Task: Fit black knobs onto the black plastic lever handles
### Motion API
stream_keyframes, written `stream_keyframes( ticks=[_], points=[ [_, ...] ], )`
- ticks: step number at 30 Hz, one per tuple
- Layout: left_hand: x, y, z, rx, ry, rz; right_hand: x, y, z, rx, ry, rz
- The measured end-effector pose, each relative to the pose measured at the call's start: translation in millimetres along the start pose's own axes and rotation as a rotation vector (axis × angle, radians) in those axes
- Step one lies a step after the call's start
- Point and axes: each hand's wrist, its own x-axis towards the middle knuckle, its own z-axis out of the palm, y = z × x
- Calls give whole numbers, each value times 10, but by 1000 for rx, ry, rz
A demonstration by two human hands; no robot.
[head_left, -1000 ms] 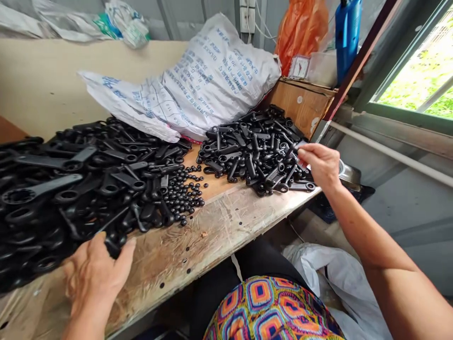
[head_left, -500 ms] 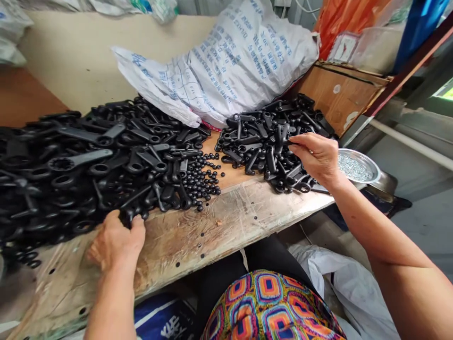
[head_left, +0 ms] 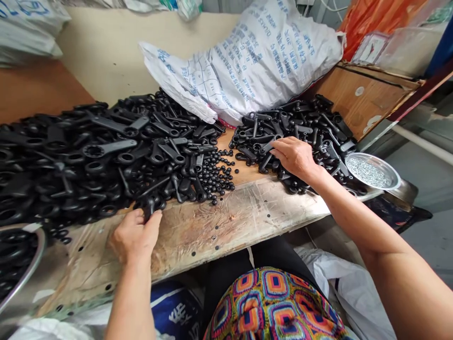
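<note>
My left hand (head_left: 136, 235) is closed at the front edge of the large heap of black crank handles (head_left: 116, 151). Its thumb and fingers pinch a black crank handle (head_left: 150, 206), partly hidden by the hand. Over the smaller pile of similar handles (head_left: 322, 137) on the right, my right hand (head_left: 296, 157) has its fingertips together on another black crank handle (head_left: 269, 145). Small round black knobs (head_left: 216, 174) lie loose between the two heaps.
A metal bowl of small silvery pieces (head_left: 371, 171) sits at the table's right end. At lower left is a basin of black parts (head_left: 17, 259). Behind the heaps leans a printed white sack (head_left: 244, 66). The worn wooden tabletop (head_left: 198, 226) ends close to my lap.
My right hand has moved left and slightly lower over the right pile. The left hand stays at the edge of the big heap. The view has shifted left, bringing the basin into sight.
</note>
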Motion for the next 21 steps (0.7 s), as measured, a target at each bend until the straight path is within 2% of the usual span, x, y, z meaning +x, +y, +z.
stream_keyframes(
  ticks=[3, 6, 10, 12, 17, 19, 21],
  points=[
    [-62, 14, 39, -537, 30, -31, -223, -88, -125, 124, 67, 16],
    [-266, 102, 21, -952, -22, -27, -432, -213, -138, 223, -6, -19],
    [-624, 247, -71, -1132, -212, 18, -560, -444, -10, 206, -236, -171],
    [-744, 291, -137, -1208, -296, 40, -560, -548, 53, 159, -294, -215],
    [-887, 309, -305, -1402, -534, -119, -514, -749, 128, 155, -278, -279],
    [-943, 308, -332, -1465, -626, -188, -486, -836, 147, 183, -277, -312],
    [-997, 314, -317, -1497, -671, -210, -429, -928, 175, 180, -304, -326]
  ],
)
